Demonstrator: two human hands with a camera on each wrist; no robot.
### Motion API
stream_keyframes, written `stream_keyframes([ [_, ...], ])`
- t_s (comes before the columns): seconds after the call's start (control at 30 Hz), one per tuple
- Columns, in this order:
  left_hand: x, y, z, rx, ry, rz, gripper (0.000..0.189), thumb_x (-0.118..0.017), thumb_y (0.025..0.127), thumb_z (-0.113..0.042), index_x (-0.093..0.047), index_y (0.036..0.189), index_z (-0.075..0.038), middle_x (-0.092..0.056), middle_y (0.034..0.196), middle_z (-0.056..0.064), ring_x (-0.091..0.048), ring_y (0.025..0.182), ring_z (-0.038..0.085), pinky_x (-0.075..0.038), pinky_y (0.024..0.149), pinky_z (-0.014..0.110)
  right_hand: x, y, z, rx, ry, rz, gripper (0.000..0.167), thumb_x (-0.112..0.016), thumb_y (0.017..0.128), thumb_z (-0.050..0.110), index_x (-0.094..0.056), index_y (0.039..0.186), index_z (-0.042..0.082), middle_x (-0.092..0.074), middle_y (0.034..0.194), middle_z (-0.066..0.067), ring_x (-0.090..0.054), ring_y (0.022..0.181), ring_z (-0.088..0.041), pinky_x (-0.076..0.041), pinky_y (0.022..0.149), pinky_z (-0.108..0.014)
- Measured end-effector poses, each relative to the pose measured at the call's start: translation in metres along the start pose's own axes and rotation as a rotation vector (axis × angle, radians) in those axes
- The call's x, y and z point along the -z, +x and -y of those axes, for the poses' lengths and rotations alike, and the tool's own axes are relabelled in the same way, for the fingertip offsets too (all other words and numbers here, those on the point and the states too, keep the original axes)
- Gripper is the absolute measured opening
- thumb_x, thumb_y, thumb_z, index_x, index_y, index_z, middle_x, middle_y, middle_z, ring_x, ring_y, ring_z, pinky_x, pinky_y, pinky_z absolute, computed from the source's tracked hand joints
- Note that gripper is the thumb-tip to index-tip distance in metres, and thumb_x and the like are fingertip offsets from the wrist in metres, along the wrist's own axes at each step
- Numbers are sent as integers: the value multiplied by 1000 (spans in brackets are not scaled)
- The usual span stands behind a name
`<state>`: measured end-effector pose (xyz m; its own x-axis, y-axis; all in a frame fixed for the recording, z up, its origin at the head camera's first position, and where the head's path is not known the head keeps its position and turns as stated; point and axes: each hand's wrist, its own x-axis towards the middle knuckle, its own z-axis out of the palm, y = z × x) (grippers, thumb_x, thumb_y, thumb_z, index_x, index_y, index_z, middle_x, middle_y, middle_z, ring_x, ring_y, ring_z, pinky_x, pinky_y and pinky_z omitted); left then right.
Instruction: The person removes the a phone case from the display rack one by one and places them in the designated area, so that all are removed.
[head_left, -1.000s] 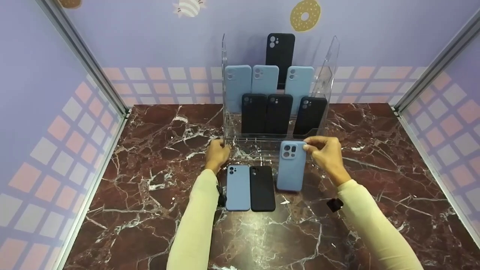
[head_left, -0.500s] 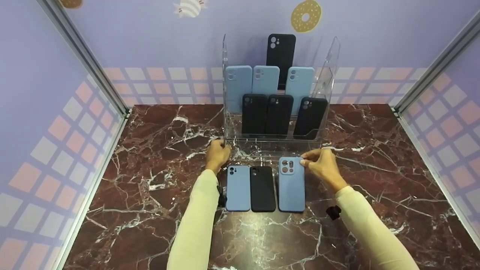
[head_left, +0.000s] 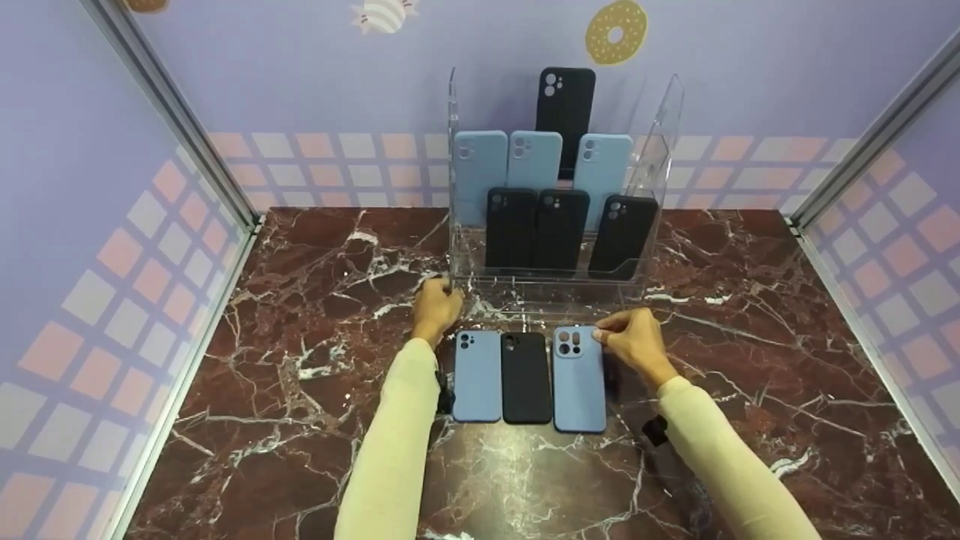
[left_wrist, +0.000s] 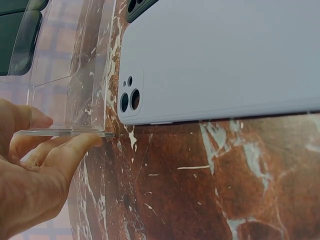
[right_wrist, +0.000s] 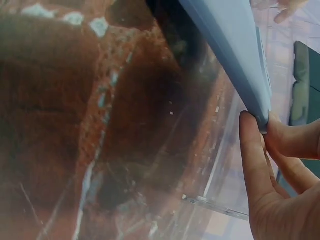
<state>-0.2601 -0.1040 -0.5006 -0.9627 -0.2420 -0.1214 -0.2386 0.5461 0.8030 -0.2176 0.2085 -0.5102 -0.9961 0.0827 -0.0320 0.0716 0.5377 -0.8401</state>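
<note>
My right hand [head_left: 636, 341] pinches the top right corner of a blue phone case [head_left: 579, 390] with a large camera cutout. In the right wrist view, thumb and fingers hold that corner, and the case [right_wrist: 235, 55] slants up off the marble. To its left lie a black phone case [head_left: 526, 382] and another blue case [head_left: 478, 382], flat side by side. At the front left corner of a clear acrylic display stand [head_left: 555, 289], my left hand [head_left: 436, 309] grips the side panel; in the left wrist view, thumb and fingers [left_wrist: 75, 150] clasp the panel's edge.
Tiers of the stand hold a black case [head_left: 566, 109] at the top, blue cases [head_left: 481, 169] in the middle and black cases [head_left: 511, 232] lower down. Patterned lilac walls [head_left: 337, 90] enclose the red-brown marble table [head_left: 300, 420] at the back and sides.
My right hand has brought the blue case down and toward me, from in front of the stand to beside the black case. The left hand stays on the stand.
</note>
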Motion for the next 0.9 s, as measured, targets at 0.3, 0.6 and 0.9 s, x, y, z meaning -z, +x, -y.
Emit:
stream_keyframes([
  [0.3, 0, -1, 0, 4, 2, 11, 17, -58, 94, -16, -66, 81, -8, -70, 94, 11, -60, 90, 30, -46, 86, 47, -12, 4, -5, -15, -48, -35, 12, -80, 82, 4, -78, 92, -4, -74, 81, -16, -70, 59, -20, -53, 53, -22],
  [0.6, 1, 0, 1, 3, -3, 6, 20, -56, 93, -15, -61, 74, -11, -68, 85, 7, -59, 85, 28, -45, 85, 46, -24, 7, 0, 22, -144, -64, 12, -81, 82, 11, -80, 90, 2, -76, 84, -13, -69, 67, -21, -54, 68, -33],
  [0.9, 1, -1, 0, -4, -3, 13, 18, -58, 94, -16, -66, 79, -8, -70, 89, 8, -60, 89, 29, -45, 86, 47, -36, 8, 5, 34, -175, -70, 13, -81, 81, 14, -81, 92, 6, -76, 87, -11, -70, 87, -32, -51, 83, -49],
])
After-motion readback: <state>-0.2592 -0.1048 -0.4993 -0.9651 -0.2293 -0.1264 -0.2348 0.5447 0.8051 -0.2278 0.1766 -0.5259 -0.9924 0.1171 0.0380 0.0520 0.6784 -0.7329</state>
